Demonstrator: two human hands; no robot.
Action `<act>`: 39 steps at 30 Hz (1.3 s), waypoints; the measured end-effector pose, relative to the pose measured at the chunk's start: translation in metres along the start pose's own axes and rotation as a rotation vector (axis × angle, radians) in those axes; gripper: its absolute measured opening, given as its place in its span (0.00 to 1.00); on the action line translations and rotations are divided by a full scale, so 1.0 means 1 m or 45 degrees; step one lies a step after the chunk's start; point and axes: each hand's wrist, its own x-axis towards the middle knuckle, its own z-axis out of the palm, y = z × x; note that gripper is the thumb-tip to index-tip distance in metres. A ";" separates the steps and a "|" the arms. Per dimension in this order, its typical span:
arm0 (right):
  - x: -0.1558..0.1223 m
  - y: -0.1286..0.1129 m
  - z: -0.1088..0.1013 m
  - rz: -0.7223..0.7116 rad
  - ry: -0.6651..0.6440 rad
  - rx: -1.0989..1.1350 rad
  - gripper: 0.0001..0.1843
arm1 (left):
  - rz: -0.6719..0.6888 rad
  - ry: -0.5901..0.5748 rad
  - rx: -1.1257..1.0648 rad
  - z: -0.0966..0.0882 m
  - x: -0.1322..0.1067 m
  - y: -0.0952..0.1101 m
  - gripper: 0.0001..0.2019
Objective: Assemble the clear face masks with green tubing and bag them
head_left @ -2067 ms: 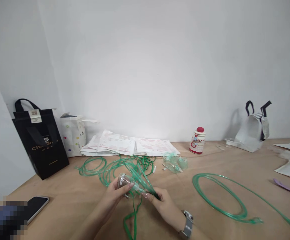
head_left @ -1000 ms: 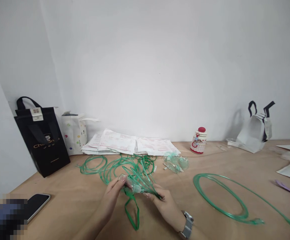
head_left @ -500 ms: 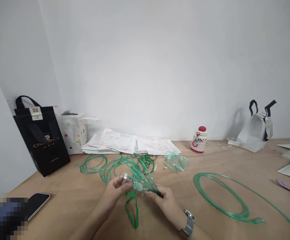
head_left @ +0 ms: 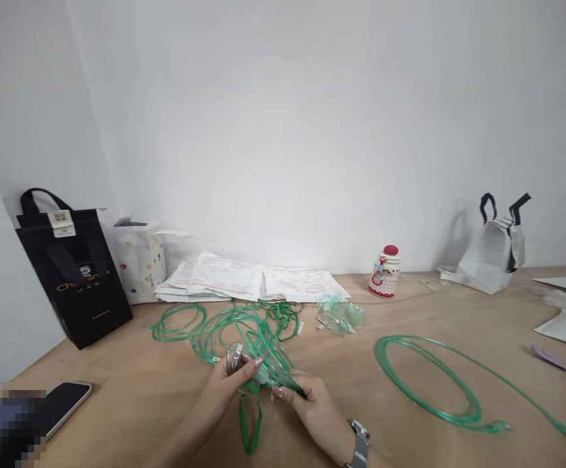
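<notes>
My left hand [head_left: 231, 383] is closed around a clear oxygen mask [head_left: 236, 356], which has a metal nose strip and a green elastic strap [head_left: 250, 422] hanging below it. Close beside it, my right hand [head_left: 307, 400], with a watch on the wrist, grips green oxygen tubing [head_left: 280, 370] near the mask's connector. The fingertips of both hands nearly meet at that connector. Looped green tubing [head_left: 214, 322] lies on the table just beyond my hands. Behind the loops is a tangle of green straps [head_left: 285, 315], with more clear mask parts [head_left: 341, 316] to their right.
A separate coil of green tubing [head_left: 429, 400] lies to the right. White printed packets [head_left: 229, 276] lean along the wall. A black bag [head_left: 75, 279], a dotted white bag [head_left: 139, 263], a red-capped bottle [head_left: 385, 273] and a white bag [head_left: 490, 257] stand around. A phone [head_left: 68, 403] lies left.
My left thumb has shifted over the mask, and my right hand has come slightly closer to the left. The whole view has moved a little.
</notes>
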 end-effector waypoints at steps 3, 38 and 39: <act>-0.001 0.002 0.004 0.033 0.052 0.011 0.20 | 0.066 0.028 -0.001 0.004 0.000 -0.006 0.11; 0.017 -0.006 -0.016 0.269 -0.045 0.318 0.17 | -0.047 0.210 -0.193 0.003 0.008 0.016 0.18; 0.017 -0.006 -0.016 0.276 -0.035 0.335 0.17 | -0.040 0.224 -0.146 0.002 0.009 0.015 0.19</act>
